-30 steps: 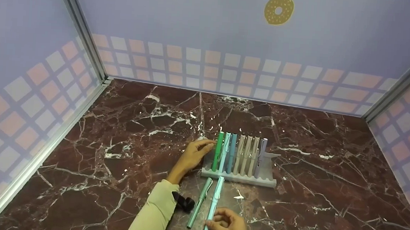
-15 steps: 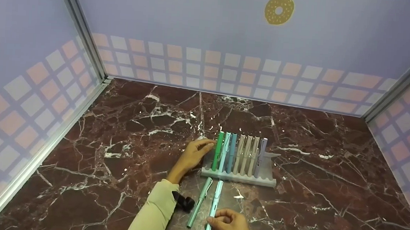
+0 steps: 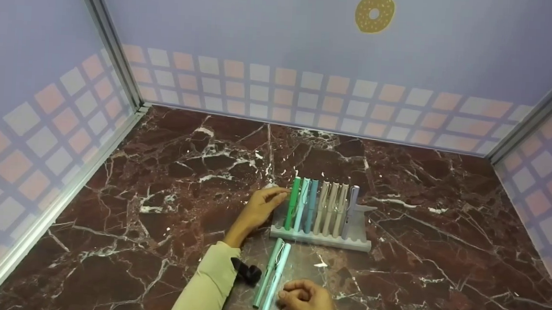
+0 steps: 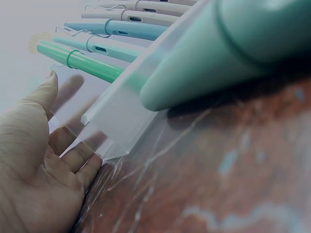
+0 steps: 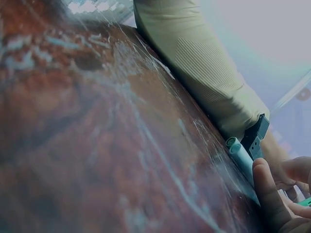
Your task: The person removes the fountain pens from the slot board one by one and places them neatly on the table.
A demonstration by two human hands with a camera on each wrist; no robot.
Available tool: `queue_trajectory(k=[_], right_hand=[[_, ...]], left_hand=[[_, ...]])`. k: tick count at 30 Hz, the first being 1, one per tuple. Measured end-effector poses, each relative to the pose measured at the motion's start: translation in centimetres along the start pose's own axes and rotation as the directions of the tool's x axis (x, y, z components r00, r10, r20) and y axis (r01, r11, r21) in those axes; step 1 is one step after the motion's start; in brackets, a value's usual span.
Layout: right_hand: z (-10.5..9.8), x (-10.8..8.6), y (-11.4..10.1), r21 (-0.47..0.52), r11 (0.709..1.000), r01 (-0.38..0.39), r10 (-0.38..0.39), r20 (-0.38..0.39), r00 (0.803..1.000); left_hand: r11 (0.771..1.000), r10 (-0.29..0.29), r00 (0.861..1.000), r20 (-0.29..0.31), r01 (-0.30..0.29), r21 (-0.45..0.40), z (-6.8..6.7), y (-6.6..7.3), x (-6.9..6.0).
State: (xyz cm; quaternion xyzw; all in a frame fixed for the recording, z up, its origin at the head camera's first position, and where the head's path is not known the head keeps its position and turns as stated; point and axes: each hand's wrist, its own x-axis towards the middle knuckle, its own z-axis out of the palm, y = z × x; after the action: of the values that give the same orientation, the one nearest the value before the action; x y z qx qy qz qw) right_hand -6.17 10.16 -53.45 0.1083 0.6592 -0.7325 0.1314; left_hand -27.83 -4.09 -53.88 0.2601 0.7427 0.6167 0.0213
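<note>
A clear rack (image 3: 321, 239) holds several pens in a row: green (image 3: 292, 204), light blue, blue, beige and lavender (image 3: 350, 212). My left hand (image 3: 259, 211) grips the rack's left edge; in the left wrist view, fingers of that hand (image 4: 43, 160) show partly through the clear plastic. In front of the rack, a dark green pen (image 3: 267, 274) and a light blue pen (image 3: 276, 279) lie side by side on the table, close together. Just right of them my right hand (image 3: 309, 304) has loosely bent fingers and holds nothing. Both pens' ends (image 5: 234, 145) show in the right wrist view.
A dark red marbled tabletop (image 3: 419, 240) surrounds the rack. Purple patterned panels (image 3: 288, 40) stand at the back and both sides, joined by metal posts. A black device (image 3: 248, 272) sits at the left wrist, left of the loose pens.
The loose light blue pen has moved left, beside the dark green one. My right hand has let go of it. My left hand and the rack stay in place.
</note>
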Motion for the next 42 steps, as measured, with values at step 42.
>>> queue_trajectory(k=[42], right_hand=[[-7.6,8.2,-2.7,-0.713,0.481,0.51,-0.876,-0.375,0.304]], left_hand=[[1.0,-0.012,1.0,0.008,0.012,-0.004,-0.3,3.9,-0.9]])
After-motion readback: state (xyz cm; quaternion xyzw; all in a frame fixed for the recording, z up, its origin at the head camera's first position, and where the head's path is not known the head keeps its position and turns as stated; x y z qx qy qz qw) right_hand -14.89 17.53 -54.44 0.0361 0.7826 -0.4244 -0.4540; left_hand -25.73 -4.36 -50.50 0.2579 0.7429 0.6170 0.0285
